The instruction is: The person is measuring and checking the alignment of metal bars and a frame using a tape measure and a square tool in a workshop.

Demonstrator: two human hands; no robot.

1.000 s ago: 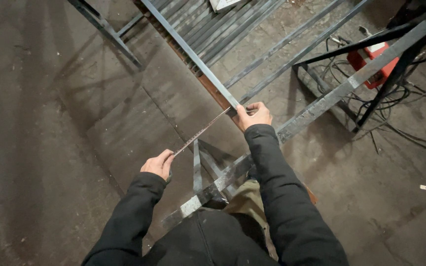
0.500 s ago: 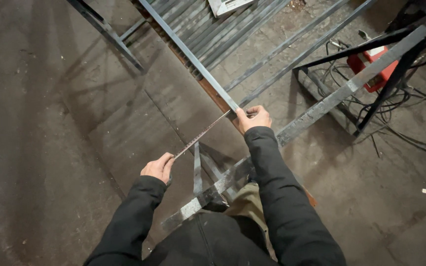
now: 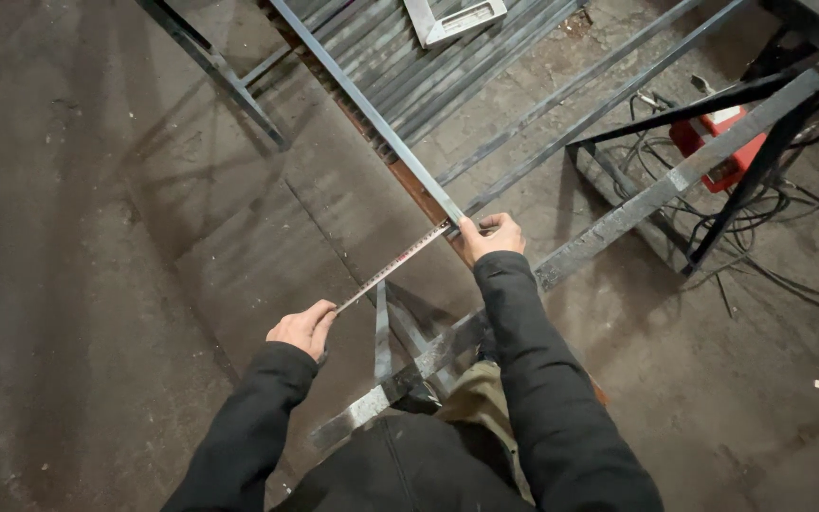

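**Tape stretched off the bar's end**

Head view: the left hand (image 3: 303, 328) pinches one end of the tape (image 3: 392, 266), while the right hand (image 3: 491, 235) pins the other end at the tip of the steel bar (image 3: 364, 106). Both grips are closed, keeping the tape taut above the floor (image 3: 68, 284), apparently to gauge the span.

Both arms come up from the bottom edge in dark sleeves, spread apart in a V. The left arm runs toward eleven o'clock, bent little, and ends in the left hand (image 3: 303, 327), which sits low and nearer the body. Its fingers curl inward and the thumb presses against the forefinger in a pinch. The right arm reaches farther, toward twelve o'clock, nearly straight from elbow to wrist. The right hand (image 3: 490, 235) lies knuckles up, fingers folded under into a loose fist, thumb pointing toward ten o'clock. The two hands are well apart.
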